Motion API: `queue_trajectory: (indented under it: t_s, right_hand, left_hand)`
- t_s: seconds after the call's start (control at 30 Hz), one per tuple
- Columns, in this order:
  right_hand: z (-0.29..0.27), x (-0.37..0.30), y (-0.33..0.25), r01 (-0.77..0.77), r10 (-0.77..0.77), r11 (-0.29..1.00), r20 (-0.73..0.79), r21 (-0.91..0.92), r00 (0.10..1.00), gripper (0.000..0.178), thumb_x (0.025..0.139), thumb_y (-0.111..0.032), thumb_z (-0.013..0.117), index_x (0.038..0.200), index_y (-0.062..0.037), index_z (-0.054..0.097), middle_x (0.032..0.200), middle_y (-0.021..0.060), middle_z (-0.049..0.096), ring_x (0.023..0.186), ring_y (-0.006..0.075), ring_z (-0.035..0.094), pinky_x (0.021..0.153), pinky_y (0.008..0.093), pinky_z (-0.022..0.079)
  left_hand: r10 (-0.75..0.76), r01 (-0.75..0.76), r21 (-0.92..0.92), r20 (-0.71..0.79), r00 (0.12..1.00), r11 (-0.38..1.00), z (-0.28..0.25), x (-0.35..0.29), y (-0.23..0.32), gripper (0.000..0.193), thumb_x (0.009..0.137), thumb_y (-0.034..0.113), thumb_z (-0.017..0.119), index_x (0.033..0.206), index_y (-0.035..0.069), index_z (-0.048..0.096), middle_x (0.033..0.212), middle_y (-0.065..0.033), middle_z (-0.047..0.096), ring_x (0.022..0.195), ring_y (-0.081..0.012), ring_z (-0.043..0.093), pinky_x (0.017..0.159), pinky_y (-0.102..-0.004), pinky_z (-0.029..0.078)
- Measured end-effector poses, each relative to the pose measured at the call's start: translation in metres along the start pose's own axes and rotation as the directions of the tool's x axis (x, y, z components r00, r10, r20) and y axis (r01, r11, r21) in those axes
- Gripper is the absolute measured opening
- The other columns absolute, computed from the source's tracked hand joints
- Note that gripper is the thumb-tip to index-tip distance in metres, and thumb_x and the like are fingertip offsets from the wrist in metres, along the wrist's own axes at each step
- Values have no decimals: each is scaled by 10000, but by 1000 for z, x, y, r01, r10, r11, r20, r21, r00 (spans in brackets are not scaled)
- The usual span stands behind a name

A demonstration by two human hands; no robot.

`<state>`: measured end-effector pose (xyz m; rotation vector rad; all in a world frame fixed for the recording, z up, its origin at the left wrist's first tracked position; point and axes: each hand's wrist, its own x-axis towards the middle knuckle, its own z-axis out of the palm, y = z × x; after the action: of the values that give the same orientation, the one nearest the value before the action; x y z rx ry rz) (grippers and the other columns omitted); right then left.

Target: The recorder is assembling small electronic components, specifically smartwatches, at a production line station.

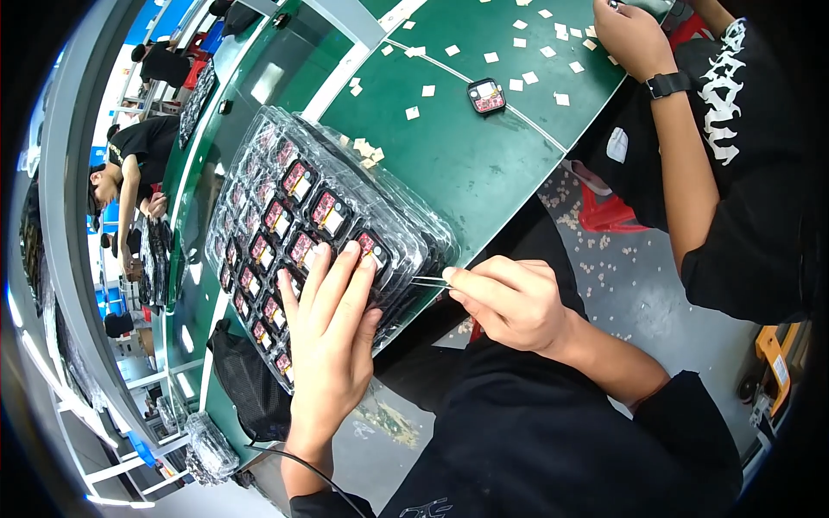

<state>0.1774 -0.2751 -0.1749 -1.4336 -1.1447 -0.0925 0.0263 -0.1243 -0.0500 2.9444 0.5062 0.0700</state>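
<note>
My left hand [332, 332] lies with its fingers stretched over the lower part of a clear plastic tray [380, 186]. Its fingertips touch or hover just above the small black square devices there. Each device, such as this black square device [328, 212], shows a red board and a pale yellow-white patch. Beside the tray's right corner, my right hand [514, 302] pinches a pair of metal tweezers [427, 281], whose tips point left toward the tray. Nothing can be made out between the tips. Part of the tray is hidden under my left hand.
Small pale square pieces [515, 85] lie scattered over the green table [466, 173], around a lone black square device [486, 97]. At the right, a co-worker's hand [635, 39] reaches over the table. A black mesh bag [250, 384] sits by the tray's lower left.
</note>
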Motion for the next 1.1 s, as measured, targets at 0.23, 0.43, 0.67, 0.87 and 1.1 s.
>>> queue_trajectory:
  t_s: [0.23, 0.43, 0.67, 0.87, 1.1]
  right_hand:
    - [1, 5, -2, -16, 18, 998, 32, -55, 999, 302, 792, -28, 792, 1090, -21, 746, 767, 43, 628, 560, 168, 625, 474, 291, 494]
    - [-2, 4, -6, 15, -12, 998, 47, -58, 999, 286, 797, -33, 790, 1078, -10, 738, 782, 57, 650, 588, 185, 644, 508, 298, 511]
    - [-7, -3, -10, 79, -78, 997, 21, -21, 997, 274, 803, -37, 804, 1050, 38, 711, 859, 125, 703, 636, 253, 671, 549, 331, 525]
    - [-5, 25, -5, -70, 52, 988, -138, -135, 989, 166, 922, 31, 680, 1074, 51, 618, 915, 187, 692, 787, 351, 688, 701, 400, 550]
    - [-14, 105, 46, -353, 373, 645, -124, -677, 919, 401, 971, -273, 671, 1278, -34, 575, 1250, 194, 560, 888, 439, 697, 773, 506, 565]
  left_hand:
    - [-2, -1, -71, -47, 999, 997, 0, 2, 2, 516, 930, 52, 649, 1440, 95, 578, 1494, -111, 546, 1440, -346, 447, 1207, -645, 143]
    - [34, -34, 21, -26, 999, 999, 1, 0, 3, 529, 905, 95, 695, 1420, 77, 576, 1499, -98, 533, 1420, -339, 460, 1178, -684, 183]
    - [22, -14, 55, -154, 988, 998, 9, -8, 13, 650, 779, 97, 809, 1397, 95, 604, 1464, -136, 548, 1425, -372, 452, 1194, -674, 165]
    - [53, -128, -124, -483, 874, 984, 40, -44, 33, 375, 775, 32, 763, 1147, 77, 733, 1309, -199, 615, 1294, -438, 564, 1172, -665, 257]
    - [-74, -157, -419, -483, 872, 894, 71, -73, 69, 486, 740, 31, 781, 1217, 110, 725, 1311, -140, 636, 1268, -375, 599, 1130, -577, 394]
